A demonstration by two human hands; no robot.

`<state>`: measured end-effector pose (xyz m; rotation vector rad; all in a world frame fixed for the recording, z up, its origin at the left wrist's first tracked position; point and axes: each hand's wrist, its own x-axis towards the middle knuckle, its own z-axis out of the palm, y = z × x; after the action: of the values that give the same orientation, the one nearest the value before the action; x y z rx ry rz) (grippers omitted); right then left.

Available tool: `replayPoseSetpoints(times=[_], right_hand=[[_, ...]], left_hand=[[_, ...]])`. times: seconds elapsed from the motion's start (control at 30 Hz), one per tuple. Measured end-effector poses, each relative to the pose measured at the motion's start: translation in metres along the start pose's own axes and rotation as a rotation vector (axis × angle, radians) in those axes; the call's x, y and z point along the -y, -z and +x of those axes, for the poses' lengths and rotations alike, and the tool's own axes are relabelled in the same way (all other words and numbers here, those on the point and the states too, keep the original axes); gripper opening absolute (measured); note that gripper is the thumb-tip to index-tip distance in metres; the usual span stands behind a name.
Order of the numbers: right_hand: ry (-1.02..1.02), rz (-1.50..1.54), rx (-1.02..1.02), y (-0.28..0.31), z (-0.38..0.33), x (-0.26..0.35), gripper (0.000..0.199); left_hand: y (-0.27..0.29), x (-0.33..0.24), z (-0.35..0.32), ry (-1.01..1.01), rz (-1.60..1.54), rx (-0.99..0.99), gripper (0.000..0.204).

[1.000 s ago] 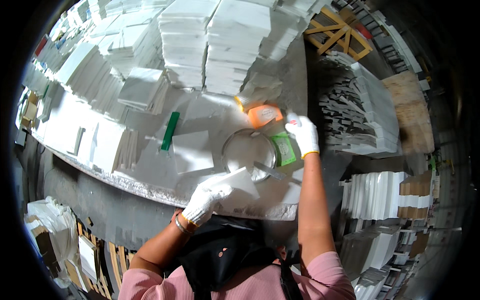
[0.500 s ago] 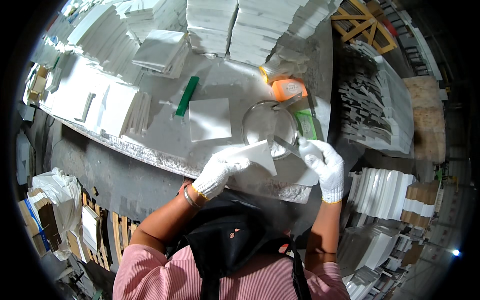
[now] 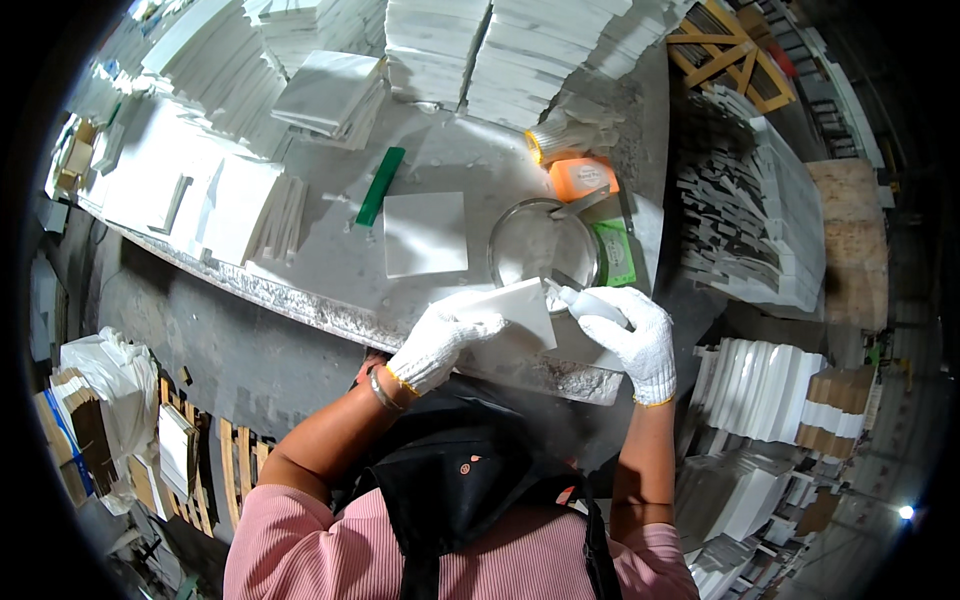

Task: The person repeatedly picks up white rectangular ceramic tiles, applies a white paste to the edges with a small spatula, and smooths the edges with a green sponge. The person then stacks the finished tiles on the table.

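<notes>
My left hand (image 3: 440, 345), in a white glove, holds a white square tile (image 3: 510, 310) tilted up at the near edge of the dusty worktable (image 3: 330, 275). My right hand (image 3: 632, 338), also gloved, grips a small grey-handled tool (image 3: 585, 300) whose tip touches the tile's right edge. Just beyond both hands stands a round metal bowl (image 3: 543, 248) with pale paste and a spatula leaning in it. Another white tile (image 3: 425, 233) lies flat to the left of the bowl.
An orange pad (image 3: 582, 177) and a green sponge (image 3: 612, 252) lie by the bowl; a green strip (image 3: 380, 186) lies further left. Stacks of white tiles (image 3: 440, 50) crowd the table's far side. Tile racks (image 3: 745, 215) stand right, wooden pallets (image 3: 215, 470) lower left.
My right hand left the orange pad, came back to the near edge and took up the tool at the tile. My left hand lifted the tile toward the bowl.
</notes>
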<state>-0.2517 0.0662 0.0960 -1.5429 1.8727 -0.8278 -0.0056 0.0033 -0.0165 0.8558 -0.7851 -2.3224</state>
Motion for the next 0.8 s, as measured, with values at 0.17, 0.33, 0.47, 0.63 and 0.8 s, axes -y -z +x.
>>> replayPoseSetpoints(times=[0.17, 0.33, 0.47, 0.63, 0.8], right_hand=[[-0.009, -0.011, 0.000, -0.001, 0.001, 0.004, 0.033], [0.009, -0.043, 0.003, 0.000, 0.002, 0.003, 0.034], [0.033, -0.057, -0.003, 0.000, 0.003, 0.001, 0.032], [0.040, -0.048, -0.001, -0.001, 0.003, 0.003, 0.033], [-0.100, 0.197, 0.018, 0.002, -0.002, -0.016, 0.036]], left_hand=[[0.002, 0.004, 0.002, 0.008, -0.021, -0.010, 0.051], [0.000, 0.001, 0.001, 0.014, -0.010, -0.006, 0.051], [0.002, 0.002, 0.001, 0.016, -0.015, -0.001, 0.052], [0.003, 0.002, 0.001, 0.019, -0.013, -0.003, 0.052], [0.004, 0.004, 0.001, 0.001, -0.016, -0.004, 0.053]])
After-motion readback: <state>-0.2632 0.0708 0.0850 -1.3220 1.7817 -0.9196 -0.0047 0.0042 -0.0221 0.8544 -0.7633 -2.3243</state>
